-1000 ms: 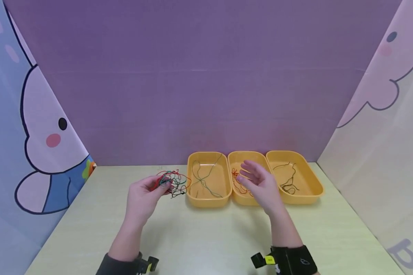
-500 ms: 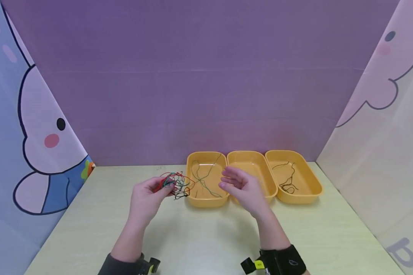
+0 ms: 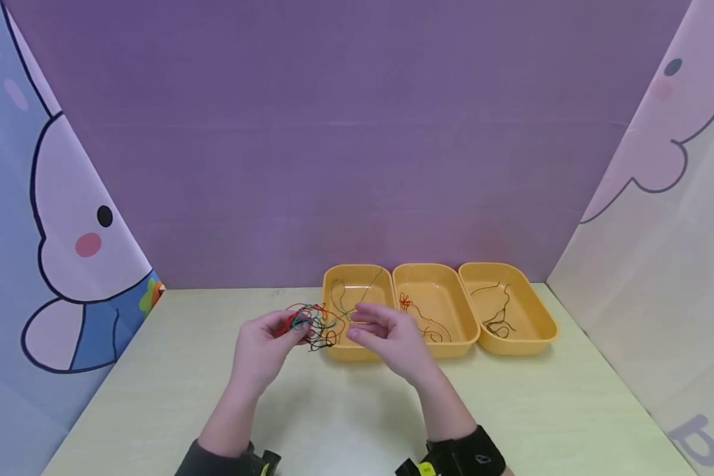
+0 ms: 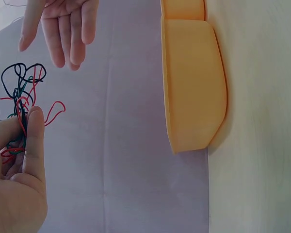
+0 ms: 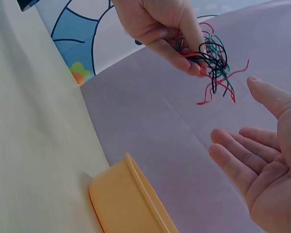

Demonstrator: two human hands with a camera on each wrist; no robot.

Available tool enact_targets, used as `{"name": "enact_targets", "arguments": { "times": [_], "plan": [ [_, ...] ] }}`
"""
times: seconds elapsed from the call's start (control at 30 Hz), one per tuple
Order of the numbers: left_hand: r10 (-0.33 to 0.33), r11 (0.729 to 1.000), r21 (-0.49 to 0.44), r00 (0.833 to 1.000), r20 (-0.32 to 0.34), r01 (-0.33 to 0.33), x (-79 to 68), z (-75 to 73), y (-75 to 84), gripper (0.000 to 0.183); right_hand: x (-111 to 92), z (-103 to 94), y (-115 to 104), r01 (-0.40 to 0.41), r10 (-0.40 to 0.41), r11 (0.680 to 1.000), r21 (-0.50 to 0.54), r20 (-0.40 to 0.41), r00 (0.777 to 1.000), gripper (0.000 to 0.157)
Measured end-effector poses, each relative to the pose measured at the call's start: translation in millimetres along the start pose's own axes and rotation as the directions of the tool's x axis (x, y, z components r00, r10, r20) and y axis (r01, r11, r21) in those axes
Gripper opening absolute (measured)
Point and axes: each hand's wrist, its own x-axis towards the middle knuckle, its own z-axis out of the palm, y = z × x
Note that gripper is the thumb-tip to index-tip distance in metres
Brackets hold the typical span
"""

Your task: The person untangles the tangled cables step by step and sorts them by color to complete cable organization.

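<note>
My left hand (image 3: 266, 350) pinches a tangled bundle of thin wires (image 3: 323, 328) between thumb and fingers, above the table. Red, green and black strands loop out past the fingertips, as the left wrist view also shows of the wire bundle (image 4: 20, 92). Just to the right, my right hand (image 3: 393, 340) is held with its fingers extended and thumb apart, nothing in it. In the right wrist view the right hand (image 5: 266, 160) has its palm showing, a short gap away from the loose wire ends (image 5: 228, 90).
Three yellow trays stand in a row at the table's back. The left tray (image 3: 333, 354) holds green wires, the middle tray (image 3: 452, 291) red wires (image 3: 431, 327), and the right tray (image 3: 532, 324) black wires (image 3: 500, 320). A purple backdrop (image 3: 357, 145) rises behind them.
My right hand has moved left from over the middle tray toward the wire bundle, uncovering the red wires there. My left hand has shifted slightly right with the bundle.
</note>
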Motion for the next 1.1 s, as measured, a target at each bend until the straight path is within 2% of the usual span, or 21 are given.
{"name": "enact_targets", "arguments": {
  "times": [0.17, 0.33, 0.47, 0.7, 0.93, 1.1],
  "plan": [
    [-0.001, 1.0, 0.013, 1.0, 0.009, 0.001, -1.3, 3.9, -0.9, 0.015, 5, 6.5, 18, -0.033, 0.033, 0.999, -0.015, -0.024, 0.999, 0.043],
    [-0.002, 1.0, 0.01, 1.0, 0.03, 0.002, -2.0, 7.2, -0.9, 0.014, 7, 8.3, 28, -0.007, 0.007, 1.0, -0.012, -0.023, 1.0, 0.039],
    [-0.015, 1.0, 0.009, 0.999, 0.039, 0.015, -3.6, 9.2, 3.5, 0.015, 6, 8.3, 29, 0.013, -0.013, 1.0, -0.018, -0.017, 1.0, 0.036],
    [-0.003, 0.999, 0.041, 0.999, 0.046, 0.001, -13.2, 12.6, 35.3, 0.016, 6, 7.6, 27, 0.005, -0.006, 1.0, -0.031, -0.024, 1.0, 0.037],
    [-0.022, 0.999, 0.04, 0.999, 0.05, 0.02, -14.5, 14.1, 39.4, 0.014, 6, 7.5, 26, -0.003, 0.004, 0.999, 0.044, -0.016, 1.0, 0.028],
    [-0.024, 0.999, 0.043, 0.998, 0.057, 0.022, -14.6, 14.7, 39.8, 0.013, 6, 6.3, 27, -0.001, 0.001, 0.998, 0.055, -0.006, 1.0, 0.02]
  ]
}}
